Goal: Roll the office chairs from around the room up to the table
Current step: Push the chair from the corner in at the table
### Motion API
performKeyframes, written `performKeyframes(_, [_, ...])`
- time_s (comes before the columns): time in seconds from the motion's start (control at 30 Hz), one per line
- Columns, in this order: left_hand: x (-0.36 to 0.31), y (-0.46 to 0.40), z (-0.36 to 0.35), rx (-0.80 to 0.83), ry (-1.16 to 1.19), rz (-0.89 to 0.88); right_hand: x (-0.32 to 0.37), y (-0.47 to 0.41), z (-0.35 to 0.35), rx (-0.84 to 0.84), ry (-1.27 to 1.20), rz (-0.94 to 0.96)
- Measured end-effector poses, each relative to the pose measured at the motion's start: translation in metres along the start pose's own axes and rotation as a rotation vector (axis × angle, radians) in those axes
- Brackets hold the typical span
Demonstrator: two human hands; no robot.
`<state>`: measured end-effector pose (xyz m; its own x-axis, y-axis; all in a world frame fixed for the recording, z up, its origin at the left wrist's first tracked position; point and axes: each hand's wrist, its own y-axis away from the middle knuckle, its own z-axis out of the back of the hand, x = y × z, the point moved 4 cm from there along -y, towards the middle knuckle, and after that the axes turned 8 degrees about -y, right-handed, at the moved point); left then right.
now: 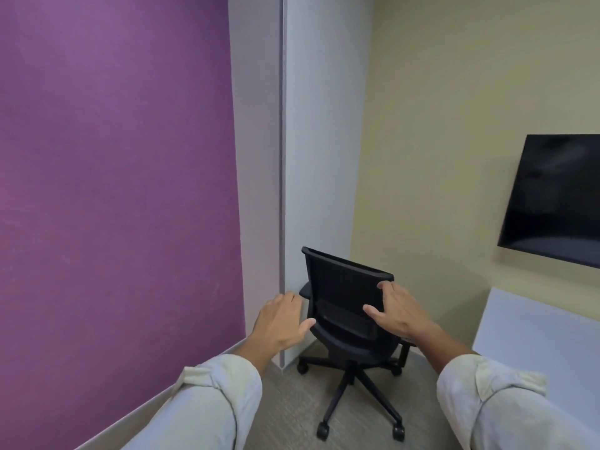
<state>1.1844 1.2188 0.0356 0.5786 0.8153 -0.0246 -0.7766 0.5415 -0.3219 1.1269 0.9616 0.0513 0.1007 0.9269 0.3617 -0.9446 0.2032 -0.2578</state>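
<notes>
Two forearms in rolled pale sleeves reach forward from the bottom edge. Left hand is open, fingers spread and slightly curled, gripping nothing; its fingertips sit just beside the chair's left armrest, contact can't be told. Thumb points toward the seat back. Right hand is also spread wide, fingertips at the top right corner of the backrest, thumb lying across the mesh lower down; it looks laid on the back rather than closed around it, real contact unclear.

Black office chair sits just past the fingers, in the room corner, upright on a five-star caster base on grey carpet. Back faces the camera, seat faces away toward the corner, turned a bit to the right. Backrest's long edge runs left-high to right-low in view.

Left of the left fingers: purple wall with pale skirting, then a white pillar with a grey edge strip right next to the chair, tight on that side. Right of the right fingers: white table corner, near the chair. Beyond: beige wall, dark wall screen above the table.
</notes>
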Motion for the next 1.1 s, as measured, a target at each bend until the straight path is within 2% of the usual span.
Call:
performKeyframes(0.33, [0.037,-0.141,-0.043,0.003,0.024,-0.031,-0.029,-0.125,-0.033,0.002,-0.017,-0.055])
performKeyframes(0.5, [0.07,-0.211,-0.086,0.025,0.03,-0.064,-0.053,-0.18,-0.069,0.054,0.015,-0.137])
performKeyframes(0.9, [0.13,-0.403,-0.199,0.098,0.073,-0.359,-0.103,-0.305,-0.14,0.152,0.124,-0.394])
performKeyframes(1.1, [0.13,-0.456,-0.254,0.254,0.109,-0.485,-0.128,-0.327,-0.168,0.266,0.228,-0.424])
